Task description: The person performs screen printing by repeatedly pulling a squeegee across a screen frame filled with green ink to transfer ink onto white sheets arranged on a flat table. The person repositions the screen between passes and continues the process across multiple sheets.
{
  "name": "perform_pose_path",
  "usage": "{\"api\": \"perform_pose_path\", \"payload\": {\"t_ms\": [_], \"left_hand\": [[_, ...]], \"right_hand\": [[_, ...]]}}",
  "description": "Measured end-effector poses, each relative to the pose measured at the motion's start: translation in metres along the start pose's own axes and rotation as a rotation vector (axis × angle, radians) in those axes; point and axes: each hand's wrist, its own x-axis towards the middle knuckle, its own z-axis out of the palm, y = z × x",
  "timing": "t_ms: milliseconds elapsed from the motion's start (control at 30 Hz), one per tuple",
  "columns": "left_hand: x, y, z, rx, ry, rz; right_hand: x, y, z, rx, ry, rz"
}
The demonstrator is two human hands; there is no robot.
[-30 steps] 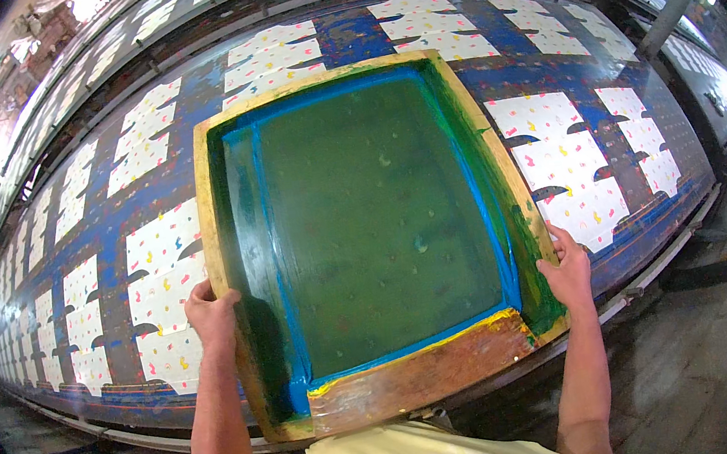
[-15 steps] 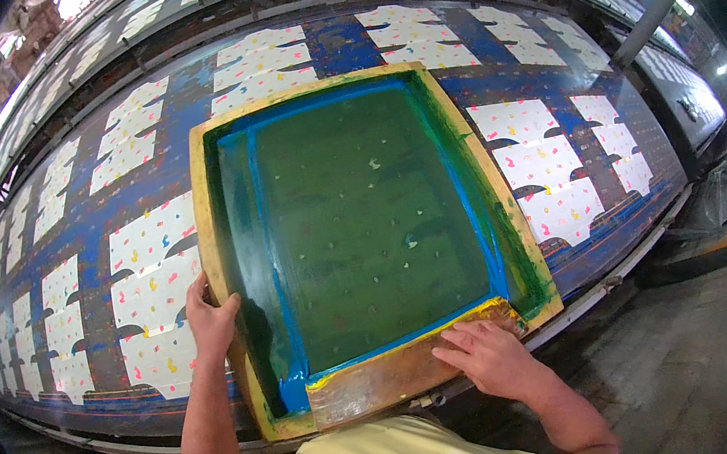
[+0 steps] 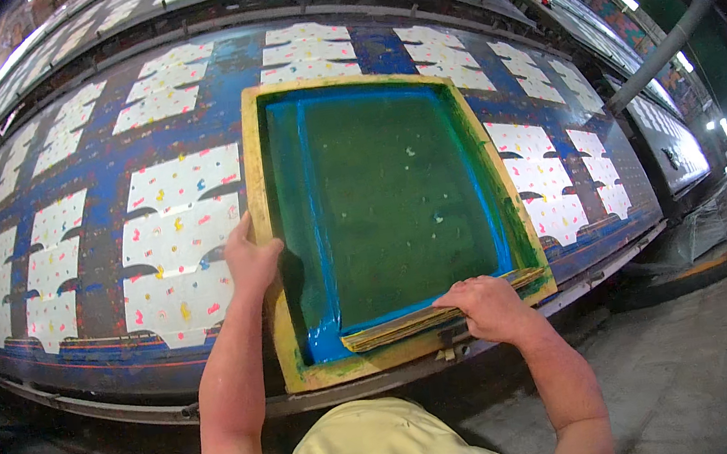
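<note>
I'm watching the board point(image 3: 395, 327) leaning along the near side of the frame point(image 3: 257, 177). The right hand point(image 3: 489, 310) is gripping its top edge off-centre, so the long end could be twisting loose. The left hand point(image 3: 254, 255) is gripping the frame's left rail; a lopsided pull could be skewing it. It's sitting over the near edge of the table point(image 3: 105, 252), risking sliding against the white pieces point(image 3: 184, 223).

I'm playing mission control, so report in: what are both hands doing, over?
Left hand gripping wooden frame, left side. Right hand holding wooden bar. Bar across the near end of green screen. Over.
</note>
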Motion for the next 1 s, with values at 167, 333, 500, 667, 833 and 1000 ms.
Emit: {"api": "perform_pose_path", "payload": {"t_ms": [167,333,500,667,833,1000], "left_hand": [[-0.004,-0.004,0.006,0.027,0.078,0.095],[-0.004,-0.003,0.003,0.042,0.047,0.053],[-0.001,-0.002,0.004,0.006,0.041,0.054],[-0.003,-0.007,0.008,-0.017,0.073,0.042],[-0.005,-0.005,0.007,0.143,0.099,0.139],[-0.007,0.003,0.007,0.262,0.128,0.172]], "right_hand": [[-0.017,-0.014,0.028,-0.001,0.084,0.033],[-0.025,-0.018,0.044,-0.02,0.208,-0.003],[-0.023,-0.018,0.048,-0.014,0.23,0.008],[0.009,-0.001,0.056,-0.101,0.344,-0.071],[0.088,0.045,0.043,-0.152,0.384,-0.137],[0.195,0.105,0.019,-0.167,0.427,-0.181]]}}
